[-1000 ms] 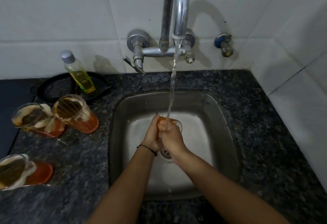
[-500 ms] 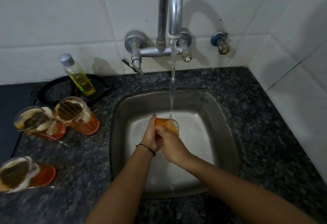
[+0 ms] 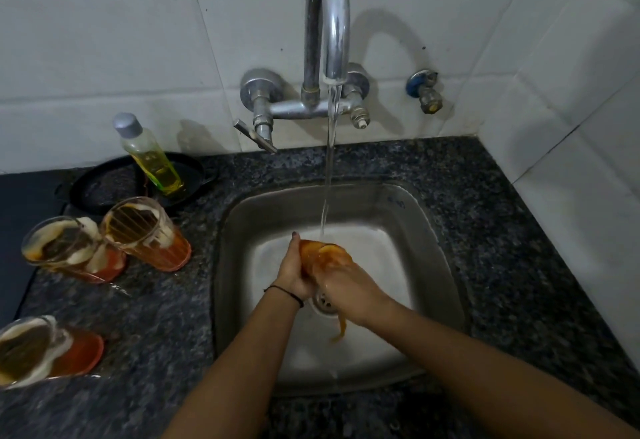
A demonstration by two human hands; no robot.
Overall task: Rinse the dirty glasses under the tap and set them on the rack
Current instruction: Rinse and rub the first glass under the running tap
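**Glass tipped over, orange pouring out under the tap**

The glass (image 3: pixel 320 255) is low in the sink (image 3: pixel 235 216), just above the drain and right under the stream, and it's tipped well over! Its long axis lies close to level, base toward the left. The mouth seems to point right and a little down, though the spill blurs the rim. Orange liquid sheets across the right hand (image 3: pixel 351 288) and strings down into the basin.

The left hand (image 3: pixel 294 275) wraps the base end, fingers curled up along the wall. The right hand closes round the mouth end, fingers partly lost under the flow. Water from the tap (image 3: pixel 327 22) lands on the glass's upper side.

This looks like the rinsing step, early in the job. The next move probably calls for turning the mouth up into the stream to flush it, with a firm grip on wet glass. No rack is in view.

On the counter (image 3: pixel 485 230), left of the sink, a pair of dirty glasses (image 3: pixel 145 234) waits, with a third dirty glass (image 3: pixel 38 352) nearer. Behind them a bottle (image 3: pixel 149 154) stands in a black pan (image 3: pixel 104 185).
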